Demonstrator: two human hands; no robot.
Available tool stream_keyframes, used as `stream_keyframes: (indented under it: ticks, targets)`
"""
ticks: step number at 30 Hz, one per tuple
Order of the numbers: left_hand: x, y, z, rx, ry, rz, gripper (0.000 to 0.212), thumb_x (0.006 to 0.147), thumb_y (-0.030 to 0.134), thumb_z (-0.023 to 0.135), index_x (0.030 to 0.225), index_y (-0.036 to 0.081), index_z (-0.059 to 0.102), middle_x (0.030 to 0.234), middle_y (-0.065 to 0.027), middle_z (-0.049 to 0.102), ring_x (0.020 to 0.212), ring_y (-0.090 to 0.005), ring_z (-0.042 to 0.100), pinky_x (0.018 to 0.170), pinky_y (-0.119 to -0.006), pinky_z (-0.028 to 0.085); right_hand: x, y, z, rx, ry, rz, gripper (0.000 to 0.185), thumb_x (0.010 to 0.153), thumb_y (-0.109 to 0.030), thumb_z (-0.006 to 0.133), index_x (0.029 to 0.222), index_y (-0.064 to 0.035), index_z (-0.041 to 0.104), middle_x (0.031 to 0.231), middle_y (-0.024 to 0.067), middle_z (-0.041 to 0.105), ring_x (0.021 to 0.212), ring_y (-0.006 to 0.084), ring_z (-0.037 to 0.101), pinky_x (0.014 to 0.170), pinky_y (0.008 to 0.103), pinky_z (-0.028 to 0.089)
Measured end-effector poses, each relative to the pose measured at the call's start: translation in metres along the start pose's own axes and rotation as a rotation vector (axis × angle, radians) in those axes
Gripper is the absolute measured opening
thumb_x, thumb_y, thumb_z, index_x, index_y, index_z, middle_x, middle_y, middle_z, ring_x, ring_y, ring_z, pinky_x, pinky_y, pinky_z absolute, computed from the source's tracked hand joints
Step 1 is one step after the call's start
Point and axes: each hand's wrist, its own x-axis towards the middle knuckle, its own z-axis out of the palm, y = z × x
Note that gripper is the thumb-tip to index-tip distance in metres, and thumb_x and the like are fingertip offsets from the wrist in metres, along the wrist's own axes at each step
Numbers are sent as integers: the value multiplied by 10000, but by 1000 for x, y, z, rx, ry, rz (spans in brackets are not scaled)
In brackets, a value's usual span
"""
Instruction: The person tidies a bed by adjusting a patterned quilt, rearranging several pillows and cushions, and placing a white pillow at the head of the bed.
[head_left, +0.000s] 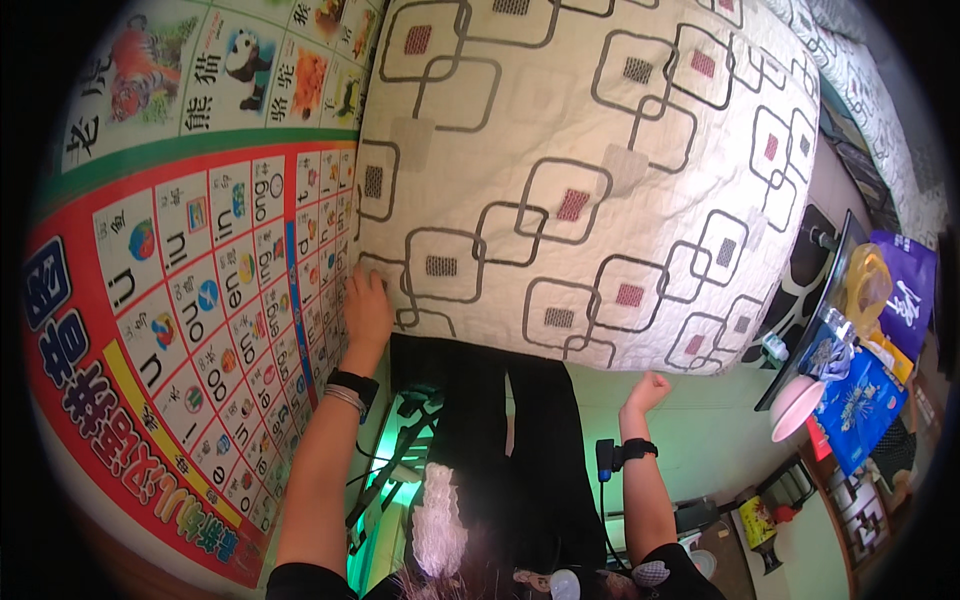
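Observation:
A cream quilted cover (517, 135) with linked dark square outlines and small red and grey patches spreads out before me. At its near left corner, beside the wall, my left hand (368, 307) lies with its fingers on the edge of the fabric. Whether any cloth is pinched there is hidden. My right hand (646, 393) is curled into a fist just at the cover's front edge, with no object visible in it. Each wrist wears a black band, and a cable runs down from the right one.
Large learning posters (195, 300) with pictures and letters line the left wall. At right, a pink bowl (796, 407), a blue package (862, 409) and a purple bag (904, 292) crowd a dark-edged table (806, 330). A black stand (390, 465) is below my left arm.

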Motion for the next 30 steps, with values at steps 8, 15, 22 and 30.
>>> stream_keyframes:
  ticks: [8,15,22,30]
  targets:
    - [139,54,-91,-357,311,-28,639,775,260,606,1310,71,311,1353,-224,255,1193,-435,303,916,-467,383,2,-185,58,272,-373,-414,194,750,54,501,929,-19,478,882,45,438,762,117,463,699,233,390]
    - [249,74,-147,-368,261,23,600,790,230,576,1319,111,319,1335,-227,290,1203,-414,308,955,-459,347,5,-377,137,-178,-510,-1129,509,748,-140,626,1217,-82,439,1288,230,327,1182,368,358,968,419,304]
    - [370,43,-185,-21,412,87,419,809,14,457,1221,-17,390,1116,-232,472,1019,-359,478,805,-396,456,-2,-411,202,-619,-564,-1082,709,784,-426,569,1380,-240,231,1420,256,0,1316,414,-16,1000,587,79]
    - [428,52,-203,-102,392,28,604,792,-54,470,1333,176,328,951,-223,550,836,-354,563,663,-414,503,4,-409,205,-492,-532,-1144,702,783,-416,576,1375,-226,250,1424,252,15,1321,400,9,1010,568,41]
